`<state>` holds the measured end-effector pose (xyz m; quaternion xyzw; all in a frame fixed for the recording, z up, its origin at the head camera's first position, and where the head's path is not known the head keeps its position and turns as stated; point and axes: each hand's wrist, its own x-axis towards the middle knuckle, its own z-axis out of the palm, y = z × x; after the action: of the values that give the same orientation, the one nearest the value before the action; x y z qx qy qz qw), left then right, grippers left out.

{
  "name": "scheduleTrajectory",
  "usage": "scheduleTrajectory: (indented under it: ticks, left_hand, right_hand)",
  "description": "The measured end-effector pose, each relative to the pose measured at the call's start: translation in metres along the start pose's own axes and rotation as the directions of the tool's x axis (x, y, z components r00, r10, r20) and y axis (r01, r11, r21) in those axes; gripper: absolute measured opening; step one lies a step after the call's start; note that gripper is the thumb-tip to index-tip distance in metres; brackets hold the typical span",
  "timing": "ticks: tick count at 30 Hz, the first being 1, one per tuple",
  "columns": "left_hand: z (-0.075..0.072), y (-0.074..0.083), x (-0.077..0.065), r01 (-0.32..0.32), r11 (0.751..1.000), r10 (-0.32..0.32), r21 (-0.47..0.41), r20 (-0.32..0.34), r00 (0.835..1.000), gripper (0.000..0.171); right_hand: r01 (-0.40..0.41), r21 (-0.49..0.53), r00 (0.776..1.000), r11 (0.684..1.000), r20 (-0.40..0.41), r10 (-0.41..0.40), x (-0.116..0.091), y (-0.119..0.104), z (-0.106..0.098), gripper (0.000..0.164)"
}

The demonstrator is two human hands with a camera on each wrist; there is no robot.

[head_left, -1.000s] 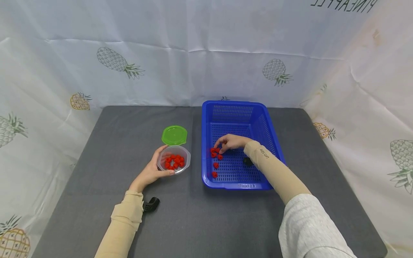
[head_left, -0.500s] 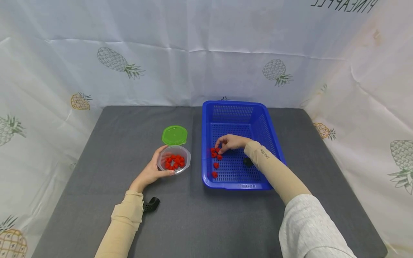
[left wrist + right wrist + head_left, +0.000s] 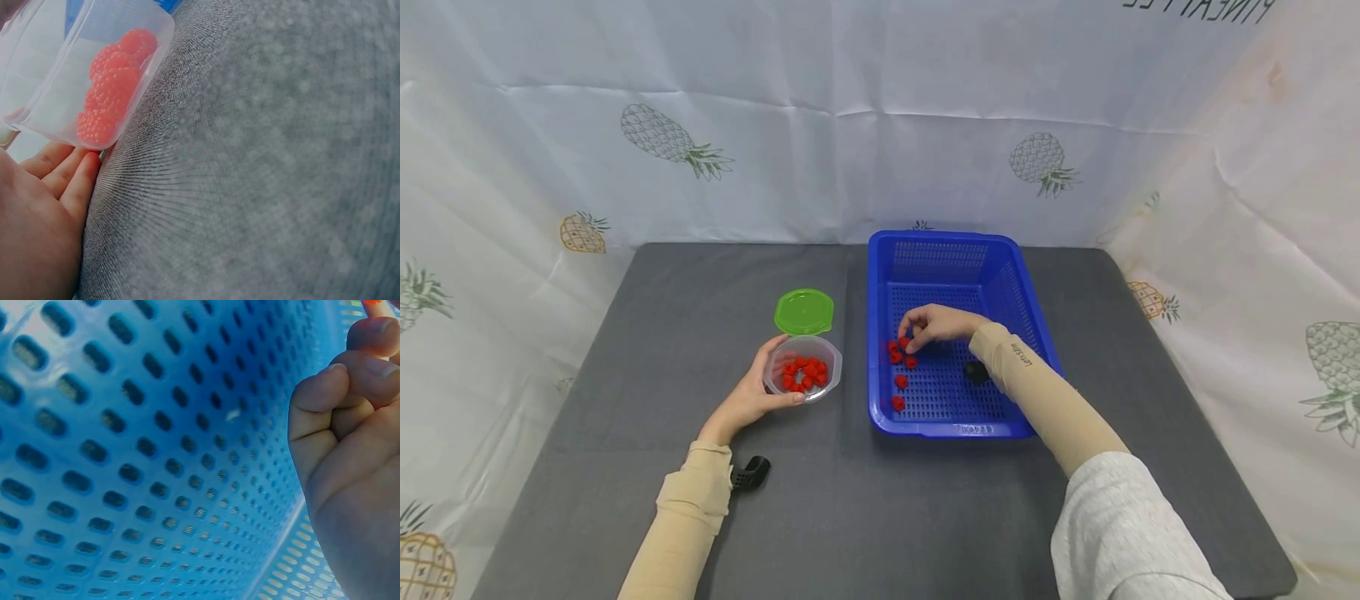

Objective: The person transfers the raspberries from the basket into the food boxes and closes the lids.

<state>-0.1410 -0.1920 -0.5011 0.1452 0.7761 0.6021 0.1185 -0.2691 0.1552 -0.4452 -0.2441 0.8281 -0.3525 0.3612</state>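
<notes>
My left hand (image 3: 750,406) grips a clear plastic tub (image 3: 40,75) by its side, thumb at the near rim and fingers around the far side. Several red raspberries (image 3: 806,374) lie in the bottom of the tub. Over the left part of a blue basket (image 3: 876,400), my right hand (image 3: 946,324) pinches a raspberry (image 3: 905,342) between thumb and index finger. Its other fingers are curled in, as the right wrist view shows. Just below the fingertips are several more raspberries (image 3: 896,357), with others (image 3: 898,403) nearer the basket's front left corner.
A green lid (image 3: 804,312) lies flat on the dark grey table (image 3: 722,317) behind the tub. A black wrist mount (image 3: 751,473) sticks out beside the left wrist, and another black piece (image 3: 976,372) sits under the right wrist. Pineapple-print curtains (image 3: 850,167) enclose the table.
My right hand has risen slightly with the raspberry at its fingertips, away from the others in the basket. The left hand stays on the tub. The head view has shifted a little.
</notes>
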Motion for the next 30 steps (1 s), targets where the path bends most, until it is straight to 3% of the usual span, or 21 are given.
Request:
scheduleTrajectory:
  ticks: [6,20,30]
  left_hand:
    - [0.001,-0.002,0.000,0.008,1.000,-0.008,0.008,0.000,1.000,0.091]
    - [0.001,0.000,-0.001,0.038,0.999,-0.038,-0.004,0.011,0.999,0.091]
    - [-0.001,0.002,0.000,0.031,0.999,-0.031,-0.018,0.005,0.999,0.091]
  right_hand:
    - [0.022,-0.002,0.999,1.000,-0.034,-0.022,-0.007,-0.006,-0.002,0.029]
    - [0.124,0.146,0.989,0.982,-0.095,-0.111,-0.022,-0.022,-0.016,0.032]
    - [0.201,0.134,0.976,0.970,-0.109,-0.187,-0.024,-0.047,-0.022,0.030]
